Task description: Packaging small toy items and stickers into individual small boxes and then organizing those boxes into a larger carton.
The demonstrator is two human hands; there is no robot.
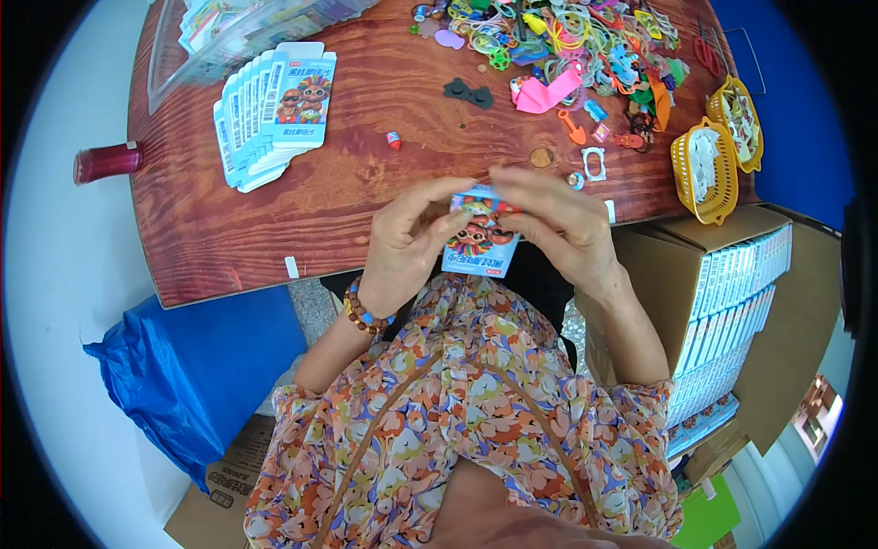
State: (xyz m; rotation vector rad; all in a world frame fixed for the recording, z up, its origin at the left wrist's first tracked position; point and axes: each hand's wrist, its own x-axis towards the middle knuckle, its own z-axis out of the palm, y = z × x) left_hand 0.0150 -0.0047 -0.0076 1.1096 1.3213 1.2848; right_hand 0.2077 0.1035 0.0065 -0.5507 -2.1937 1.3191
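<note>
At the table's front edge I hold a small blue printed box [477, 240] between both hands, its cartoon picture upside down to me. My left hand [410, 240] grips the box's left side with thumb and fingers, a beaded bracelet on that wrist. My right hand [562, 224] is at the box's far right corner, its thumb against the box and its fingers slightly blurred over the top end. Beyond my left hand lies a fanned stack of flat boxes [302, 105] of the same print. A small red-and-blue trinket [393, 141] rests on the wood between the stack and my hands.
A heap of colourful small toys [576, 41] covers the far right of the wooden table [229, 242]. Yellow baskets [704, 174] stand at the right edge. A clear plastic bin [247, 46] sits far left. Below right, a carton [640, 274] holds rows of boxes; a blue bag [201, 366] is below left.
</note>
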